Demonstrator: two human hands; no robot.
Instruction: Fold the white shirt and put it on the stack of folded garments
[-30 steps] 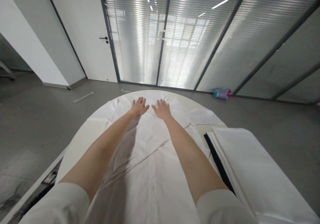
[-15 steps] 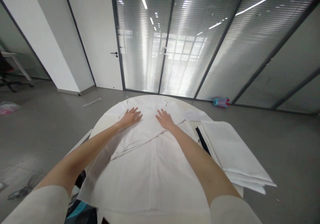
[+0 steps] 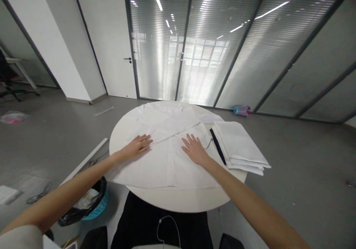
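Note:
A white shirt (image 3: pixel 164 167) lies spread over the round white table (image 3: pixel 180 200), with a placket running down its middle and a slanting fold across it. My left hand (image 3: pixel 139 145) rests flat on the left part of the cloth, fingers spread. On the right part, my right hand (image 3: pixel 194 148) presses down with its fingers stretched apart. Neither hand grips anything. Beside my right forearm, a stack of folded white cloths (image 3: pixel 239 145) lies at the table's right edge, with a dark strip (image 3: pixel 218 147) along its left side.
Left of the table stands a blue basket (image 3: pixel 97 206) with a black liner. A white bar (image 3: pixel 85 161) and cables (image 3: pixel 39 195) are on the floor. Against the glass wall lies a blue and red bundle (image 3: pixel 241 111). A white door (image 3: pixel 111 56) stands behind.
Both hands have slid toward me over the shirt, still flat. The view has shifted, so the table's near edge and the basket now show.

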